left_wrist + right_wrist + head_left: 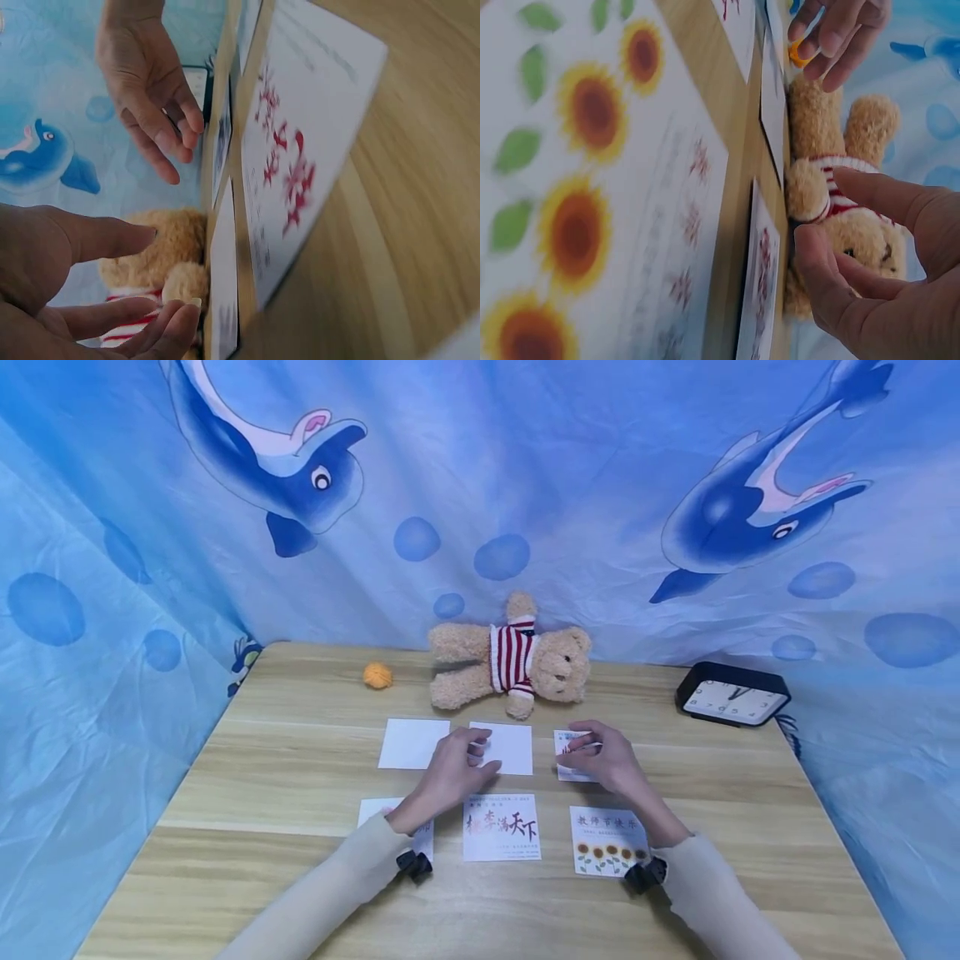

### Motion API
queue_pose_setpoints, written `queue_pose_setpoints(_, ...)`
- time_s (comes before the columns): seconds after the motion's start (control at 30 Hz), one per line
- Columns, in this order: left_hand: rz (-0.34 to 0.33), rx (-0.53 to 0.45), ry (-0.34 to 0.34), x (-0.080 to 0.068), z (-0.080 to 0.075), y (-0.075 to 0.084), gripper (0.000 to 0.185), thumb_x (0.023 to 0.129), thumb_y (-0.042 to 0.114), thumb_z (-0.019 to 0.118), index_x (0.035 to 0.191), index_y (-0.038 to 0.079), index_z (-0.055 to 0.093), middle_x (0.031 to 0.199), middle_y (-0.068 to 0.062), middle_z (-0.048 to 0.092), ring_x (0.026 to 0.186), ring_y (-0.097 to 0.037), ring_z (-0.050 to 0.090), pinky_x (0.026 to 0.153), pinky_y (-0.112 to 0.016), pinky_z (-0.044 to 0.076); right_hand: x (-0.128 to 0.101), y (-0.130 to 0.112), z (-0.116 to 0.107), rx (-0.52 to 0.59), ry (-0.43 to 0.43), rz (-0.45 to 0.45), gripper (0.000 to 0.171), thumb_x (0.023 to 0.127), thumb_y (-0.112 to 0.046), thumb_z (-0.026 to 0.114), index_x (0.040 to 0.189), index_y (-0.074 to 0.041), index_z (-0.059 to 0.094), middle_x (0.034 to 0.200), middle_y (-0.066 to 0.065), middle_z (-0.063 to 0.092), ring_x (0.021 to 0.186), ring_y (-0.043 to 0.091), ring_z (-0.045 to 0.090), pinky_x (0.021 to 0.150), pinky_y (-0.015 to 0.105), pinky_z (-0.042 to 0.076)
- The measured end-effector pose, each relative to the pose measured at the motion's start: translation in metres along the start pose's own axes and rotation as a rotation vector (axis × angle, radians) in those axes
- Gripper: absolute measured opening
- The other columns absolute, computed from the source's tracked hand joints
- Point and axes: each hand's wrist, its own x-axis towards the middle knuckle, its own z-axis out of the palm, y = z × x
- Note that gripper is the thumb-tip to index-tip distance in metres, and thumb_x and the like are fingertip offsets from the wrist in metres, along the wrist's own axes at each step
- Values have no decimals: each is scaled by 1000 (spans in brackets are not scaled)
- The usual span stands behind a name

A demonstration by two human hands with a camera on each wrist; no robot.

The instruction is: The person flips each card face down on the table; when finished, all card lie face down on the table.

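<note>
Cards lie in two rows; right hand (pixel 603 758) hovers with loosely spread fingers over the far-right card (pixel 572 753), left hand (pixel 453 774) relaxed above the middle blank card (pixel 510 748) (neither pinching). Fumbled edges could skew neighbouring cards.

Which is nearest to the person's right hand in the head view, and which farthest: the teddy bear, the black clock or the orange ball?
From the right hand:
1. Teddy bear, just behind it.
2. Black clock, far right.
3. Orange ball, far left.

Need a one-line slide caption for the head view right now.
Both hands, left hand and right hand, hover over cards on a wooden table.
</note>
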Motion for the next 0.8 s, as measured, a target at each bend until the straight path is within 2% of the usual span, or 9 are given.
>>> queue_pose_setpoints(0.13, -6, -58, -52, 4, 8, 6, 54, 89, 15, 81, 136, -3, 64, 123, -25, 70, 103, -35, 74, 89, -42, 65, -4, 8, -9, -9, 8, -3, 65, 88, -22, 84, 145, -7, 57, 121, 17, 71, 102, 24, 69, 78, 23, 56)
queue_pose_setpoints(0.33, -15, -79, -153, 11, 22, 16, 55, 92, 21, 79, 138, -2, 62, 130, -23, 69, 109, -34, 73, 94, -42, 64, -11, 22, -22, -4, 32, -18, 65, 88, -20, 84, 144, -3, 56, 125, 21, 69, 102, 23, 68, 77, 20, 55)
queue_pose_setpoints(0.53, -43, -162, -233, 15, 39, 26, 55, 96, 24, 74, 142, -2, 59, 139, -23, 66, 116, -35, 72, 99, -44, 62, -17, 34, -34, -11, 53, 16, 69, 88, -22, 85, 147, -3, 54, 134, 22, 65, 111, 27, 68, 79, 18, 55)
queue_pose_setpoints(0.67, -50, -178, -261, 18, 49, 32, 57, 97, 25, 73, 144, -2, 57, 142, -23, 64, 119, -36, 71, 100, -44, 61, -20, 39, -42, -22, 56, 49, 73, 89, -26, 84, 150, -5, 50, 142, 22, 62, 123, 35, 65, 87, 24, 58)
queue_pose_setpoints(0.8, -62, -179, -283, 19, 58, 35, 61, 97, 31, 72, 147, 0, 55, 146, -21, 62, 122, -35, 70, 104, -44, 60, -23, 44, -46, -27, 60, 55, 75, 90, -27, 83, 152, -4, 47, 146, 23, 59, 128, 37, 64, 100, 38, 60)
